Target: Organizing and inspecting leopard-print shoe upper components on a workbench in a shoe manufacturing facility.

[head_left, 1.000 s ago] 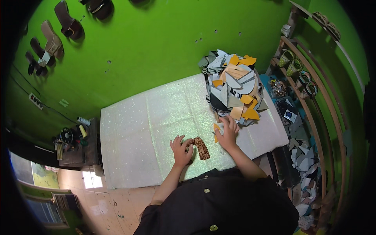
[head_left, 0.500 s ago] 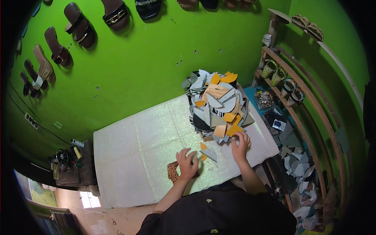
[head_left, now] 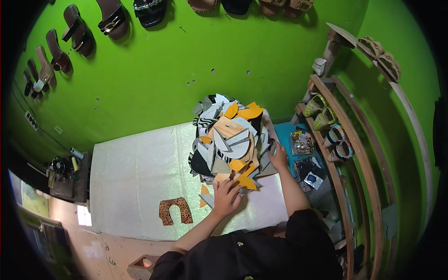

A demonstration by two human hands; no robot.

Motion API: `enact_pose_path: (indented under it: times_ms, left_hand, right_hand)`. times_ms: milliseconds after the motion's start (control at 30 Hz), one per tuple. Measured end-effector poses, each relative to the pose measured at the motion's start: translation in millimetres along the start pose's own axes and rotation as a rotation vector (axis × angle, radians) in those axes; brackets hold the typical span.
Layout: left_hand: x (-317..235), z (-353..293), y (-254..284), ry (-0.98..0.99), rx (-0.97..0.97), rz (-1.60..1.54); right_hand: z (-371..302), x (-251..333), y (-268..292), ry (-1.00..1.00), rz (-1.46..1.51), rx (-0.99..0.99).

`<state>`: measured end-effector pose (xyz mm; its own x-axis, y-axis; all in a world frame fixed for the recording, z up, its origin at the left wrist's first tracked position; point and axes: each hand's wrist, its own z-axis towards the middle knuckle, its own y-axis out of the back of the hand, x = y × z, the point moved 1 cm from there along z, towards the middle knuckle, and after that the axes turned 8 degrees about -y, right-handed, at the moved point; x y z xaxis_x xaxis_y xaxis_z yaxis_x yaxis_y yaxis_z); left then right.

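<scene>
Left hand (head_left: 227, 198), fingers loosely spread, at the scrap pile's (head_left: 232, 143) near edge; right hand (head_left: 279, 157) against its right side, grip impossible to tell; the pile stretches away across the table (head_left: 130, 186)

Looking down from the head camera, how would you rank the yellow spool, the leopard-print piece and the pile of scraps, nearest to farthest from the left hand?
From the left hand:
1. Pile of scraps: right at the fingertips, its bulk just beyond them.
2. Leopard-print piece: lying to the hand's left.
3. Yellow spool: far left, past the white surface.
</scene>
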<state>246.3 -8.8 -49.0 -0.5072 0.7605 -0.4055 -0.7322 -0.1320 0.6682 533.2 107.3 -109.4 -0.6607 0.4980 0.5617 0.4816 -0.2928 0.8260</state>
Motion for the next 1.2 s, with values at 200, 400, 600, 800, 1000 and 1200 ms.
enact_pose_path:
  times_ms: [200, 400, 600, 800, 1000, 1200]
  left_hand:
    - [-8, 5, -8, 0.083, -0.029, 0.070]
    - [-11, 9, -15, 0.070, -0.036, 0.101]
    - [-9, 6, -15, 0.085, -0.035, 0.112]
    - [-12, 7, -15, 0.053, -0.062, 0.124]
    - [-13, 24, -6, 0.003, -0.091, 0.171]
    - [-12, 63, -3, -0.131, -0.088, 0.176]
  right_hand:
    - [33, 4, 0, 0.083, -0.098, 0.137]
    - [35, -26, -13, 0.236, 0.465, -0.007]
    - [11, -37, -11, 0.087, 0.651, 0.192]
    - [26, -35, -5, 0.447, 0.455, -0.156]
    - [40, -19, 2, 0.071, 0.830, 0.399]
    - [45, -34, 2, -0.078, 1.383, 0.485]
